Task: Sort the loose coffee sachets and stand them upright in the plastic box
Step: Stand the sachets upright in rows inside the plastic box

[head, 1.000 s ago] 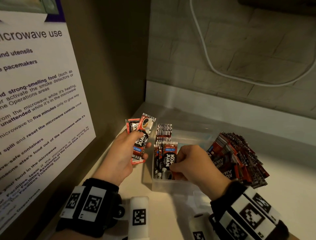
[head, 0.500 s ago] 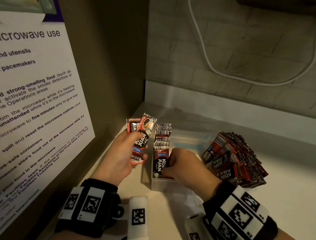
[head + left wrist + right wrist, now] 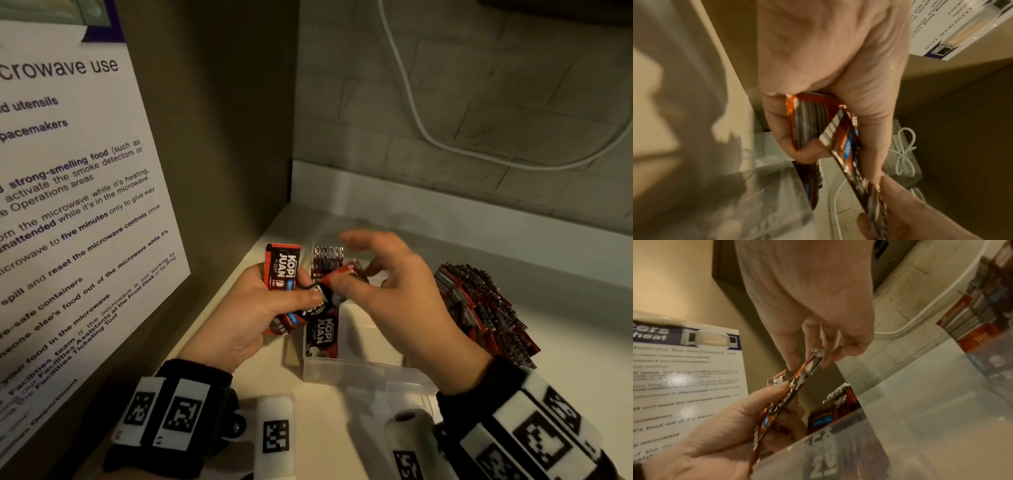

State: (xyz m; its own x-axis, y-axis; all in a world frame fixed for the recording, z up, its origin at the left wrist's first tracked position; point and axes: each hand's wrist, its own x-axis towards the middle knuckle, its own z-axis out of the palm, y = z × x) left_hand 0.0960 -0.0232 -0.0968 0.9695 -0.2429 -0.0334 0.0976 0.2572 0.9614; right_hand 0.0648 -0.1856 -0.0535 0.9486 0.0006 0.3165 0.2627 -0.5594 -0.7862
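Whereas half a second ago the right hand (image 3: 387, 294) was down in the plastic box (image 3: 363, 373) seating a sachet, it has now risen to the left hand (image 3: 246, 308) and pinches the upper end of a tilted sachet (image 3: 337, 277) there. The left hand stays clamped on a small bundle of sachets (image 3: 282, 270) just left of the box, its thumb also on the tilted one. In my judgement one placement is complete and the next handover is under way; a row of sachets (image 3: 323, 329) stands upright along the box's left wall, and a large loose pile (image 3: 479, 308) remains on the surface to the right.
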